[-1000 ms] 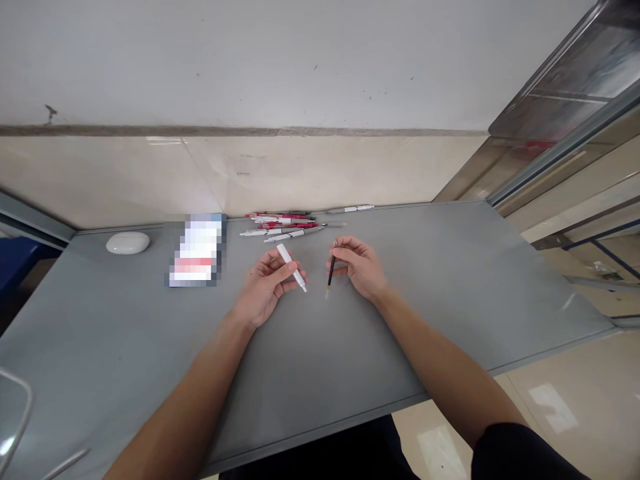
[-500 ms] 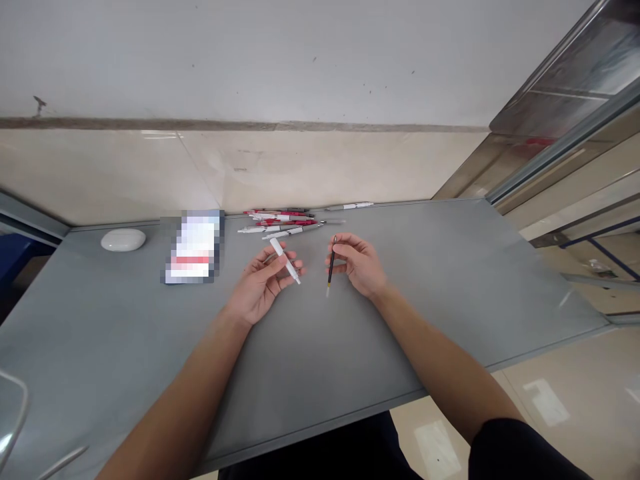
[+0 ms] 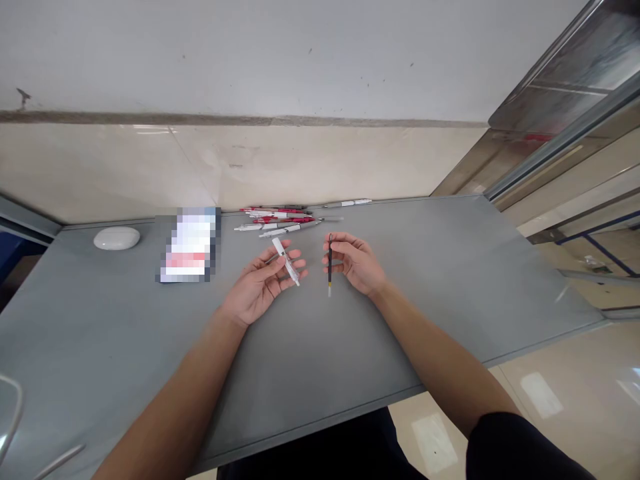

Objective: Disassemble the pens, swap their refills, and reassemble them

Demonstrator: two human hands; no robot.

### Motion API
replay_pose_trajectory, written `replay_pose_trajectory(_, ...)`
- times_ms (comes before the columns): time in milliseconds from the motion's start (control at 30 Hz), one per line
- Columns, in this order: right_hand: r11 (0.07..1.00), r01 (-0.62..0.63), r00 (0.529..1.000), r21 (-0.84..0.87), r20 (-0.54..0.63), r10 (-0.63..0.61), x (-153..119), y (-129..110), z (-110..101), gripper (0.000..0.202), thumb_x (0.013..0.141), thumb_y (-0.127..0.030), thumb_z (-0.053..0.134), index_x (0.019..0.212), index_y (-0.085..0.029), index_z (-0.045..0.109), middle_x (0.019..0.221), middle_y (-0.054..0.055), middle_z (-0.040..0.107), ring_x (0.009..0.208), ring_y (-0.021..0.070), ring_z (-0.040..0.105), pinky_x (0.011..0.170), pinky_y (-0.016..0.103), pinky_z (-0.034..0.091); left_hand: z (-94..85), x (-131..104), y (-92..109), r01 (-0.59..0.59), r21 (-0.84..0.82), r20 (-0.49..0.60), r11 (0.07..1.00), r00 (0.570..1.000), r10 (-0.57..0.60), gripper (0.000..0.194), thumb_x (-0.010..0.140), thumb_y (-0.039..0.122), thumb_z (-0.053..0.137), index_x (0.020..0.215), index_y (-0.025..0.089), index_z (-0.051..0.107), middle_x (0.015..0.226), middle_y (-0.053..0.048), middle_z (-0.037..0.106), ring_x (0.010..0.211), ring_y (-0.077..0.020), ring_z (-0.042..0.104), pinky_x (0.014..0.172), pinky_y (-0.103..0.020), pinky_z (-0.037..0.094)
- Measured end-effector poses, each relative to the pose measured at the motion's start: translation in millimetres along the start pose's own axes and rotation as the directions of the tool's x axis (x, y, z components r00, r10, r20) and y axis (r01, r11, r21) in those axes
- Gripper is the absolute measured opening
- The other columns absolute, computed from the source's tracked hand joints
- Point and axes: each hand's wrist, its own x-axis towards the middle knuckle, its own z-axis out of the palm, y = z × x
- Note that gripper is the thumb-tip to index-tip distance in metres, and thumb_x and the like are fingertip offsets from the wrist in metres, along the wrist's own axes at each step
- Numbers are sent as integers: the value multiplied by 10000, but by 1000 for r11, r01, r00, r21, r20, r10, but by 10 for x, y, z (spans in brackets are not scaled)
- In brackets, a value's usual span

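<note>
Between the thumb and fingers of my left hand [image 3: 257, 283] is a white pen barrel [image 3: 287, 262], tilted with its lower end toward the right. The other fingers of that hand are loosely spread behind it. My right hand [image 3: 361, 265] pinches a dark pen refill [image 3: 330, 261] near its top; it hangs almost upright, with a yellow band and a clear end at the bottom. Barrel and refill are apart, a short gap between them. Just beyond my hands lies a loose pile of white and red pens [image 3: 280, 222] against the wall.
A white rounded case [image 3: 117, 238] and a phone-like device with a blurred screen [image 3: 189, 243] lie at the back left of the grey table [image 3: 450, 267]. A single white pen [image 3: 349, 203] rests by the wall. A pale cable [image 3: 15, 413] runs at the near left.
The white barrel has been turned in my left hand, so its clip side shows more. The refill in my right hand hangs straighter and has shifted slightly left. The view has moved slightly.
</note>
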Motion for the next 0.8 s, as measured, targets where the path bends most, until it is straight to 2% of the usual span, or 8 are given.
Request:
replay_pose_trajectory(167, 1000, -13, 999, -4, 35, 13, -10, -5, 5, 122, 752, -294, 676, 858, -232, 674, 830, -15, 615, 674, 121, 616, 619, 315, 576, 5, -10, -7, 12, 12, 34, 1000, 999, -13, 297, 864, 141, 616, 1151, 213, 639, 1084, -51, 699, 979, -193, 684, 995, -443, 508)
replay_pose_trajectory(433, 1000, -2, 1000, 0, 16, 2, -3, 3, 2, 149, 741, -309, 690, 868, -234, 667, 844, -11, 622, 683, 127, 628, 628, 315, 578, 2, -8, -12, 4, 32, 30, 999, 1000, -5, 297, 855, 158, 634, 1146, 216, 637, 1076, -48, 692, 977, -197, 683, 985, -438, 514)
replay_pose_trajectory(600, 999, 38, 999, -19, -27, -38, 8, 13, 18, 161, 736, -320, 707, 867, -233, 672, 853, -5, 626, 707, 133, 632, 656, 329, 581, 24, -19, -8, -9, 68, 49, 998, 999, 6, 293, 838, 184, 664, 1125, 238, 636, 1032, -37, 695, 983, -207, 680, 951, -407, 524)
replay_pose_trajectory(800, 995, 87, 992, -44, -85, -91, 22, 27, 21, 211, 713, -353, 740, 884, -247, 676, 893, 0, 648, 796, 148, 644, 709, 337, 578, 26, -28, -18, -17, 97, 65, 995, 998, 11, 300, 806, 204, 699, 1097, 240, 640, 1025, -40, 693, 977, -220, 678, 958, -426, 504)
